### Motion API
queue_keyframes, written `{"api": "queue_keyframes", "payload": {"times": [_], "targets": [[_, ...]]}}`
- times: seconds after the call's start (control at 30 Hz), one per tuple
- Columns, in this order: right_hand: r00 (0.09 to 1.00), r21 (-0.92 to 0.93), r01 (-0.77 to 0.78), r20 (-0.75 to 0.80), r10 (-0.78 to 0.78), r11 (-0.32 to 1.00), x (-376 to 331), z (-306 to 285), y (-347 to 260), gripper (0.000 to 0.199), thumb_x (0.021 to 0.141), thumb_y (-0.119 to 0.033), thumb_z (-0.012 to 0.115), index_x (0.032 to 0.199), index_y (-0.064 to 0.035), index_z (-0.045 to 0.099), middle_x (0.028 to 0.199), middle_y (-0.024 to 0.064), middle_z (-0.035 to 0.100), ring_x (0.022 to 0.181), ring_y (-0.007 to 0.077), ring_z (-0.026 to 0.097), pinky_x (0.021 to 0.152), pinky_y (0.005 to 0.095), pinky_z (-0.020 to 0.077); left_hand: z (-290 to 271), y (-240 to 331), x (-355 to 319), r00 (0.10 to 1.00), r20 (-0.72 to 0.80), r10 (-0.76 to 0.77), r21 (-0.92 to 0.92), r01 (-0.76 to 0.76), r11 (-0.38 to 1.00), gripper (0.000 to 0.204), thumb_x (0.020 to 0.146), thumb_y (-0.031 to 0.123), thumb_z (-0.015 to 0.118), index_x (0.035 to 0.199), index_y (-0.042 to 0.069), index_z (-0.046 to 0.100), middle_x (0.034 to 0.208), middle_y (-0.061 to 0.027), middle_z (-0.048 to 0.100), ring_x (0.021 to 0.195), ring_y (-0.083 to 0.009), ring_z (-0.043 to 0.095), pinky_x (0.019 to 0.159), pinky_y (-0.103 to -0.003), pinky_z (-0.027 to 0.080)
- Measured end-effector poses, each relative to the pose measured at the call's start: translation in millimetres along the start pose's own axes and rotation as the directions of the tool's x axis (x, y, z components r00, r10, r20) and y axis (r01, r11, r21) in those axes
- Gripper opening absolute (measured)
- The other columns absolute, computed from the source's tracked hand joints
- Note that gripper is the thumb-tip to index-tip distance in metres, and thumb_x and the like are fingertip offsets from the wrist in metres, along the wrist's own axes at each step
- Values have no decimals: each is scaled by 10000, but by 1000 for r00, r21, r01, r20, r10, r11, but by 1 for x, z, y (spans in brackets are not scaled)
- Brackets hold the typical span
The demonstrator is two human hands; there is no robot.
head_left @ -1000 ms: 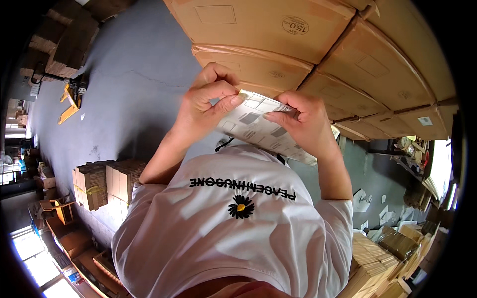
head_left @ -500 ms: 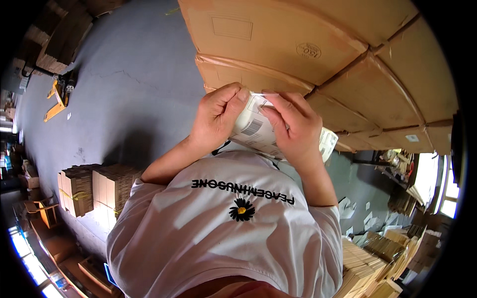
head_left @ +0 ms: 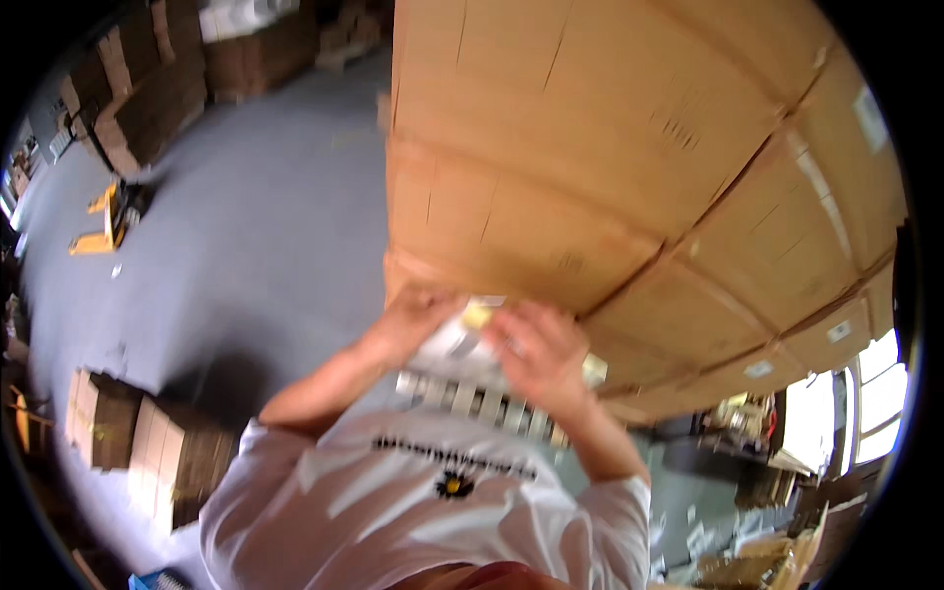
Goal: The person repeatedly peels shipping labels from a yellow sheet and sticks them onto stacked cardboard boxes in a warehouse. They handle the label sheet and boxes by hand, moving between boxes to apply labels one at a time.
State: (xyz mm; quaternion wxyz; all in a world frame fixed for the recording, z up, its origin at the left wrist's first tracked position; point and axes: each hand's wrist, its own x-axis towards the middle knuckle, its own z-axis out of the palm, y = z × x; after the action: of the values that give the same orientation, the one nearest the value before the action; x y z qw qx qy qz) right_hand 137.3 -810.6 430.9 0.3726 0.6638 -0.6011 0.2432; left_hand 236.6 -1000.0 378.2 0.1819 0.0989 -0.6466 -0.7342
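Note:
In front of the stacked cartons, both my hands hold a bundle of white printed label sheets (head_left: 448, 344). My left hand (head_left: 418, 320) is closed on its left upper edge, fingers smeared by motion. My right hand (head_left: 539, 352) grips the right side, fingers curled over the top. A small pale yellow patch (head_left: 478, 316) shows between the hands at the upper edge; its kind is too blurred to tell. Another pale yellowish end of the bundle (head_left: 594, 370) sticks out beyond my right hand.
Large brown cartons (head_left: 521, 197) rise ahead and to the right. Below my hands runs a pale strip with dark gaps (head_left: 472, 401), its kind unclear. A yellow pallet jack (head_left: 103, 224) stands far left on the grey floor. Bundled flat cardboard (head_left: 162, 457) sits at lower left.
The view has tilted up, showing more of the cartons. My hands and the labels sit lower in the picture. The yellow patch and the pale gapped strip have come into sight.

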Motion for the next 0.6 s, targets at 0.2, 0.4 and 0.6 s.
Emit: {"api": "queue_keyframes", "payload": {"times": [0.2,0.4,0.6], "targets": [[963,-12,203,182,-197,979,61,-33,-22,260,698,-131,704,955,-119,737,854,-4,597,879,178,612,783,358,532,-50,29,36,994,71,-89,23,87,996,269,1008,226,619,1061,-26,697,961,-37,690,839,-87,605,733,-269,518],[877,168,-325,-313,364,930,236,-98,41,205,840,-171,766,965,-22,703,854,31,682,786,126,637,713,268,516,-98,42,36,982,-9,187,186,-182,965,329,1036,246,576,809,8,568,712,49,478,684,-56,405,597,-241,392],[664,275,-357,-597,449,893,384,-117,165,417,795,-259,819,1047,22,643,875,79,709,791,145,658,732,293,520,-93,39,5,915,219,340,289,-394,873,316,1033,192,581,798,3,488,705,34,387,697,-66,349,588,-251,357]]}}
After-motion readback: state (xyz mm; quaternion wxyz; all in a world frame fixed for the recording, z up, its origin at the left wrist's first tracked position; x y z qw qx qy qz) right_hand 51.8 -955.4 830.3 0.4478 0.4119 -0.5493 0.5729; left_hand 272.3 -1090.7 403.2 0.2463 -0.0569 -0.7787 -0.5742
